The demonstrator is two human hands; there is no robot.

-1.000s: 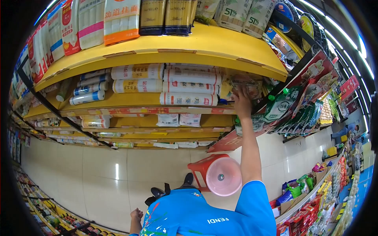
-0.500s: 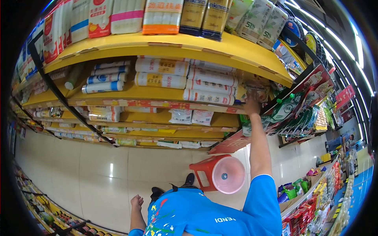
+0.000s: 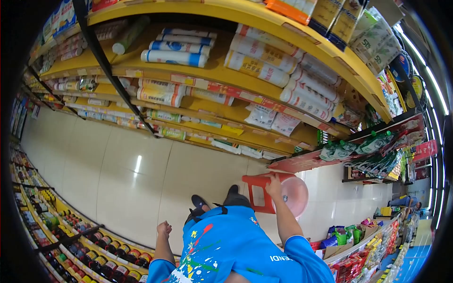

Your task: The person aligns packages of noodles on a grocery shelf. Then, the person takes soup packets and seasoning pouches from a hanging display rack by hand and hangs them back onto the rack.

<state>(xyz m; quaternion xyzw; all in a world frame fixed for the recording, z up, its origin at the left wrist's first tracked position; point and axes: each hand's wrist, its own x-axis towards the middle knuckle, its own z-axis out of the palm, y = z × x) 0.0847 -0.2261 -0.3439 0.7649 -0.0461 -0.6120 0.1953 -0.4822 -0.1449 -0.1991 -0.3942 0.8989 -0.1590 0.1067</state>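
Observation:
My right hand (image 3: 273, 187) is over the edge of the red stool (image 3: 258, 194), beside the pink basin (image 3: 294, 195) on it; whether it touches the stool or holds anything is too small to tell. My left hand (image 3: 164, 229) hangs low at my left side over the floor, its fingers curled, with nothing seen in it. Ahead, the yellow shelf (image 3: 207, 74) holds white rolled packs (image 3: 173, 57) with blue bands, yellow-and-white packs (image 3: 257, 68) and red-and-white packs (image 3: 306, 101). A clear bag (image 3: 348, 115) lies at the shelf's right end.
A red end panel (image 3: 302, 162) with hanging green packets (image 3: 377, 144) stands at the right. Bottles (image 3: 106, 243) line a shelf at the lower left. Colourful packs (image 3: 347, 236) fill a display at the lower right. A person (image 3: 406, 202) is far off at the right.
My right hand has left the bag at the shelf's right end and come down to the red stool. The view has turned, shifting the shelves. My left hand stays low.

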